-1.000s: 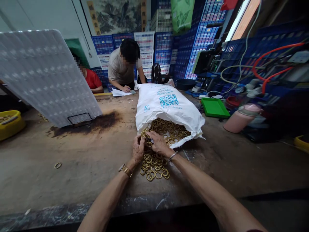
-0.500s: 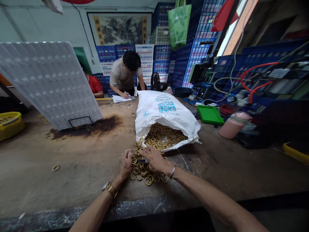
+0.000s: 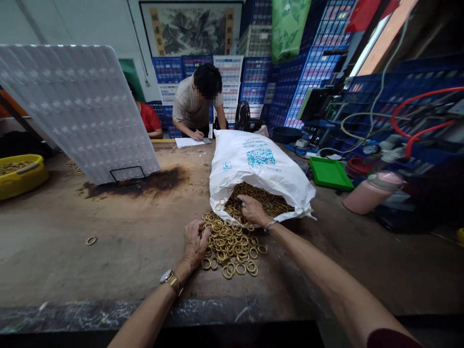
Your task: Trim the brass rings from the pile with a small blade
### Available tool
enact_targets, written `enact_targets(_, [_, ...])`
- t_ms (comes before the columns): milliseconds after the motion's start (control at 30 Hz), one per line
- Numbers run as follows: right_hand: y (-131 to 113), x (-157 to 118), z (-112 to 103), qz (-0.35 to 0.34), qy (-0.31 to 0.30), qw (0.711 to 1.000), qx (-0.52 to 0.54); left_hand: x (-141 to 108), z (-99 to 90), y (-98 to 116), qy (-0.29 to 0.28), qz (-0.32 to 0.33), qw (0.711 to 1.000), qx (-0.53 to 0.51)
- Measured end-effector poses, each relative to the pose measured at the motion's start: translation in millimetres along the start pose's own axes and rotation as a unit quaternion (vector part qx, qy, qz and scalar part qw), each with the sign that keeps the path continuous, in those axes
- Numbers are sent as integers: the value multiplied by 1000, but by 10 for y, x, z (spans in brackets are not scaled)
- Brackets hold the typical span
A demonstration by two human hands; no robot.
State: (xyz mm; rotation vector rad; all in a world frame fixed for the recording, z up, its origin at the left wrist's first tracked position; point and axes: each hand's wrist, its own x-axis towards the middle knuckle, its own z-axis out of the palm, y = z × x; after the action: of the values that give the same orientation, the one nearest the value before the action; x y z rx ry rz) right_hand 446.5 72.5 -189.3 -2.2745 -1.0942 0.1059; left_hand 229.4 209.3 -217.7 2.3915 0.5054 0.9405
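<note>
A white woven sack [image 3: 232, 154] with blue print lies on the table, its mouth towards me and full of brass-coloured rings. More rings [image 3: 235, 246] are heaped on the table in front of the mouth. My left hand [image 3: 195, 241] rests against the left side of this heap, fingers loosely bent and apart, holding nothing. Inside the sack's mouth, on top of the rings, my right hand [image 3: 253, 211] is closed with bent fingers. A small dark thing shows at its fingertips, too small to make out.
A single ring [image 3: 91, 240] lies at left. A ribbed translucent panel [image 3: 90, 116] leans on a wire stand. A yellow basin [image 3: 21, 181] holds rings. At right are a green tray [image 3: 330, 174] and a pink bottle [image 3: 373, 192]. Across the table a person [image 3: 199, 104] writes on paper.
My right hand has moved from the heap up into the sack's mouth. The heap on the table looks larger and wider. My left hand has loosened beside it. The view has tilted and shifted slightly.
</note>
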Motion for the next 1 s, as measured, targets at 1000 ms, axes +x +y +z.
enact_targets(1000, [-486, -258, 81, -114, -85, 952, 272, -19, 46, -41, -39, -30, 999, 23])
